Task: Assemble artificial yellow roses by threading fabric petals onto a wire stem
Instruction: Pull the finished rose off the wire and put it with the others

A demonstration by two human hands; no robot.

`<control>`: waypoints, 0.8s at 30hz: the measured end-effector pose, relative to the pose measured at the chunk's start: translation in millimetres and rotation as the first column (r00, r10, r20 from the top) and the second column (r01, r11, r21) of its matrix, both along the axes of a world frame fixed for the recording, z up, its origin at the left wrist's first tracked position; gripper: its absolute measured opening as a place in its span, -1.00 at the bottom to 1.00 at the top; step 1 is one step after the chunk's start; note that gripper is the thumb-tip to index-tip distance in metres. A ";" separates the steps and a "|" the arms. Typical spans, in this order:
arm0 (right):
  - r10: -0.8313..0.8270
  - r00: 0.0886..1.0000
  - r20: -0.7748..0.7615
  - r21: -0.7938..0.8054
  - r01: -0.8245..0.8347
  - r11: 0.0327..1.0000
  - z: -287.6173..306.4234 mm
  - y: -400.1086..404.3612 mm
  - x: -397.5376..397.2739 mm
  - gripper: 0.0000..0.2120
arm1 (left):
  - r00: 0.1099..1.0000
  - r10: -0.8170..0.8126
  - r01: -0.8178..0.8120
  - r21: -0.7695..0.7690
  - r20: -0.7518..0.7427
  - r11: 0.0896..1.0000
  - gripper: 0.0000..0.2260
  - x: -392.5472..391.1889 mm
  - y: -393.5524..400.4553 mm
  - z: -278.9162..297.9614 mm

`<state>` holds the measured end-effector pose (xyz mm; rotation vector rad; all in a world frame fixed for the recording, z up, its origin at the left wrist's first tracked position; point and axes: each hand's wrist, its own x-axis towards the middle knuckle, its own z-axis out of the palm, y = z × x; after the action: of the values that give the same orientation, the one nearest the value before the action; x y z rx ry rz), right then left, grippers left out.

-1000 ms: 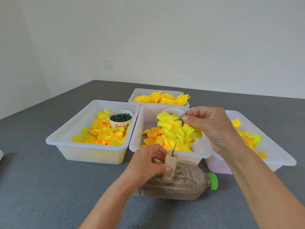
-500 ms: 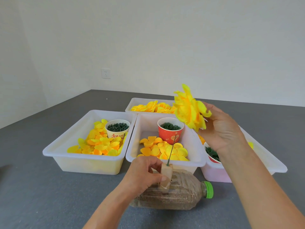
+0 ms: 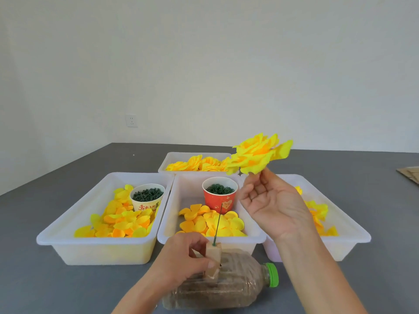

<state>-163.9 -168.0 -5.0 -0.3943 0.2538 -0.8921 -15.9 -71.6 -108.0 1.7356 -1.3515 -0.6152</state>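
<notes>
An assembled yellow rose (image 3: pixel 258 156) is in the air above the back bin's right end, just over the fingertips of my right hand (image 3: pixel 272 205). That hand has its palm toward me and its fingers spread and relaxed; no finger wraps the flower. My left hand (image 3: pixel 181 259) grips a small wooden block (image 3: pixel 213 257) that stands on a sand-filled bottle (image 3: pixel 229 288) lying on its side. A thin green wire stem (image 3: pixel 217 225) rises bare from the block. Loose yellow and orange petals (image 3: pixel 213 223) lie in the middle bin (image 3: pixel 167 223).
The left bin (image 3: pixel 74 220) holds petals and a white cup of green pieces (image 3: pixel 147 196). A red cup of green rings (image 3: pixel 220 193) stands in the middle bin. The back bin (image 3: pixel 167 159) holds finished roses; the right bin (image 3: pixel 353 227) holds more petals. Cardboard (image 3: pixel 410 173) lies far right.
My right hand pulled the rose up off the wire stem, carried it up and to the right, then opened its fingers. My left hand stayed on the block.
</notes>
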 end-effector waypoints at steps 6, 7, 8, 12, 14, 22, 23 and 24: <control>0.024 0.999 0.028 0.014 -0.024 1.000 -1.2 5.2 10.4 -0.82 | 0.976 0.189 -0.163 -0.211 0.112 0.964 -0.79 -1.6 8.8 44.7; 0.019 1.000 0.021 0.001 -0.019 1.000 0.1 5.5 13.3 -0.82 | 0.985 0.174 -0.164 -0.281 0.010 0.946 -0.75 -7.6 7.6 59.4; 0.008 1.000 0.016 -0.017 -0.008 1.000 1.4 5.6 17.0 -0.82 | 0.987 0.134 -0.157 -0.331 -0.091 0.930 -0.68 -14.9 5.3 74.1; -0.094 0.994 -0.055 -0.176 0.083 0.981 8.6 4.9 33.8 -0.91 | 0.927 -0.001 -0.179 -0.444 -0.376 0.878 -0.79 -37.4 -17.7 111.1; -0.199 0.971 -0.128 -0.291 0.155 0.944 11.5 3.1 39.6 -0.93 | 0.869 -0.001 -0.250 -0.441 -0.495 0.862 -0.94 -39.9 -32.7 119.5; -0.517 0.821 -0.241 -0.748 0.182 0.638 8.4 -23.0 53.3 -0.78 | 0.706 -0.025 -0.388 -0.416 -0.708 0.822 -0.91 -25.5 -69.8 122.4; -0.534 0.808 -0.248 -0.777 0.162 0.608 7.0 -29.2 55.8 -0.78 | 0.711 -0.005 -0.410 -0.421 -0.703 0.809 -0.90 -23.1 -74.4 120.4; -0.530 0.808 -0.257 -0.787 0.143 0.600 4.4 -36.3 58.4 -0.77 | 0.726 0.019 -0.426 -0.428 -0.688 0.797 -0.88 -20.3 -78.7 118.6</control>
<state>-105.5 -204.3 -0.6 -1.3971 0.4235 -1.2765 -36.2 -150.3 10.6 1.0143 -0.6770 -0.5315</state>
